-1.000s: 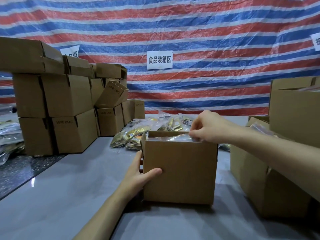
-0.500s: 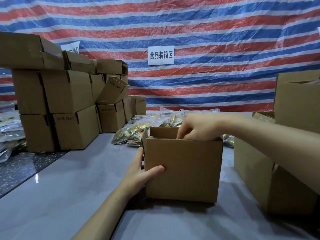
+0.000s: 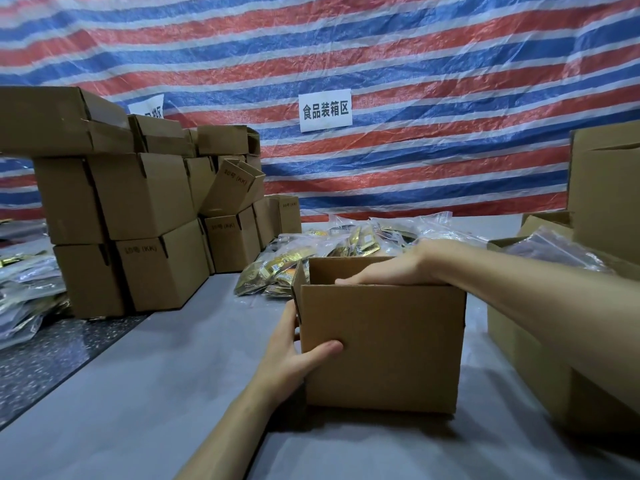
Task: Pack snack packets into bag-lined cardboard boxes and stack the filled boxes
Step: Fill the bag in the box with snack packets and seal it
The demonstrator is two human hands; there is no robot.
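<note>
An open brown cardboard box (image 3: 381,344) stands on the grey table (image 3: 138,393) in front of me. My left hand (image 3: 287,355) grips its near left corner, thumb on the front face and fingers round the side. From the right, my right hand (image 3: 391,268) reaches over the rim and lies low inside the box, its fingers stretched flat toward the left. What is inside the box is hidden. Behind the box lies a pile of gold snack packets in clear bags (image 3: 284,268).
Stacked closed boxes (image 3: 145,195) fill the left, one tilted on top. More bagged packets (image 3: 24,292) lie at the far left. Bag-lined open boxes (image 3: 519,358) and a taller box (image 3: 606,188) stand right. A striped tarp with a white sign (image 3: 325,110) hangs behind.
My right hand went from pinching clear plastic at the box's top edge to reaching down inside the box. The plastic no longer shows above the rim. My left hand kept its hold.
</note>
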